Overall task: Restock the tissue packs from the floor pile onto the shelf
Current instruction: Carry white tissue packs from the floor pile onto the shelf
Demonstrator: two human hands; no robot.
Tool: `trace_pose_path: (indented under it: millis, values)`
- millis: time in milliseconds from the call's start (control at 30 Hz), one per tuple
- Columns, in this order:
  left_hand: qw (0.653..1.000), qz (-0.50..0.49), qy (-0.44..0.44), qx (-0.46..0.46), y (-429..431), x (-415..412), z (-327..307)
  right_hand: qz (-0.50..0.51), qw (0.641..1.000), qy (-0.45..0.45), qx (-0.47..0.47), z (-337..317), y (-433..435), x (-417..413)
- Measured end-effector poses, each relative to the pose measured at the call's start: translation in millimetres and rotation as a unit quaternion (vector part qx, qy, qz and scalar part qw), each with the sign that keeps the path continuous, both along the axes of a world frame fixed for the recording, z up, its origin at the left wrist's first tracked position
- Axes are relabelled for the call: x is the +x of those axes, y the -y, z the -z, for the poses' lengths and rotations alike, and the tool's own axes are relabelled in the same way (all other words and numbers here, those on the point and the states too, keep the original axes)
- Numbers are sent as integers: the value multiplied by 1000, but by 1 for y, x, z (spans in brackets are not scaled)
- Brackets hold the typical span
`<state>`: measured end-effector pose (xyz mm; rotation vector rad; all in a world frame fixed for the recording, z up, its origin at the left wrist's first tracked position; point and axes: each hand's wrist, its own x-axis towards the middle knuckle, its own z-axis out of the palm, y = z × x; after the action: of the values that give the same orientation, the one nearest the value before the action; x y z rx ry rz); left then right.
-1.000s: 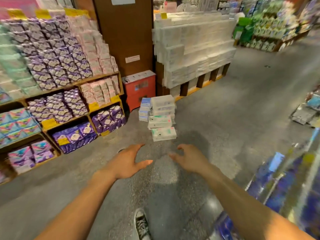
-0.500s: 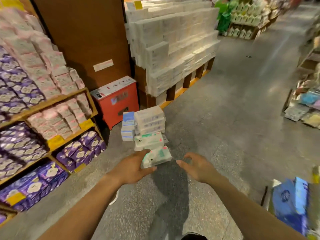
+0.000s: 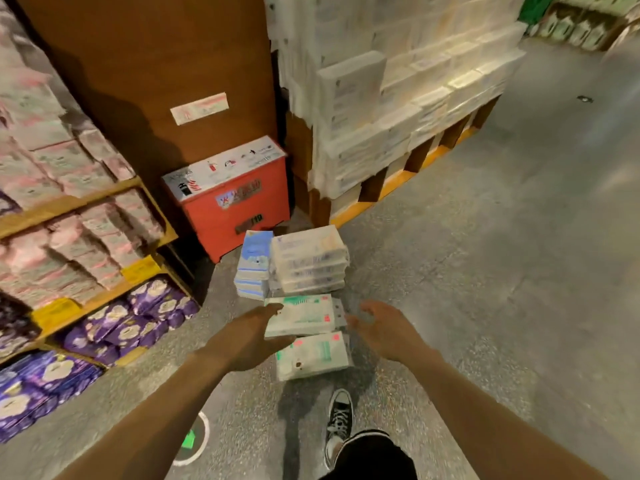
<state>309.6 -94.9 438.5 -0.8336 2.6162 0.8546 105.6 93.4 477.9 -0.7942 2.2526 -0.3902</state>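
A pile of tissue packs lies on the floor in front of me. Nearest is a white-and-green pack (image 3: 313, 356); behind it a second white-and-green pack (image 3: 300, 315), then a stack of white packs (image 3: 309, 259) and a blue stack (image 3: 254, 265). My left hand (image 3: 254, 337) touches the left end of the second pack, fingers spread. My right hand (image 3: 382, 329) hovers open just right of that pack, a small gap between them. The wooden shelf (image 3: 69, 202) with pink and purple packs stands at the left.
A red box (image 3: 230, 199) stands against a brown pillar (image 3: 149, 64) behind the pile. A pallet of white wrapped packs (image 3: 391, 98) fills the back right. My shoe (image 3: 339, 415) is planted just below the pile. A round floor sticker (image 3: 194, 441) lies lower left.
I have stepped closer and the pile now sits between my hands. My left hand has moved from the nearest pack up to the left end of the second one; my right hand has come in beside it.
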Motion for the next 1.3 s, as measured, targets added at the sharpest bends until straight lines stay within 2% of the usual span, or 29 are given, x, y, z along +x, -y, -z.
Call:
trace_pose_path:
  millis: [167,333,433,600,767,933,1067,1167,1233,1300]
  values:
    - [999,-52,2,-2,59,-61,14,-29,999,-14,31,21,76,-79]
    - [996,-71,12,-55,134,-106,90,-12,999,-14,40,100,146,-128]
    - [995,-79,17,-58,178,-134,167,9,999,-23,40,186,184,-146]
    - [996,-87,23,-27,227,-163,328,49,997,-35,39,355,234,-159]
    - [987,-146,44,59,254,-174,480,93,995,-19,13,497,261,-172]
    - [974,-191,67,98,276,-174,608,79,993,-14,83,627,271,-193]
    - [964,-223,99,106,295,-175,691,87,988,-20,127,691,279,-209]
    - [943,-275,99,158,301,-171,740,168,976,50,128,727,285,-218]
    - [925,-313,112,184,304,-167,762,229,960,141,78,747,286,-220]
    - [902,-360,98,219,299,-169,757,258,947,187,44,760,286,-220]
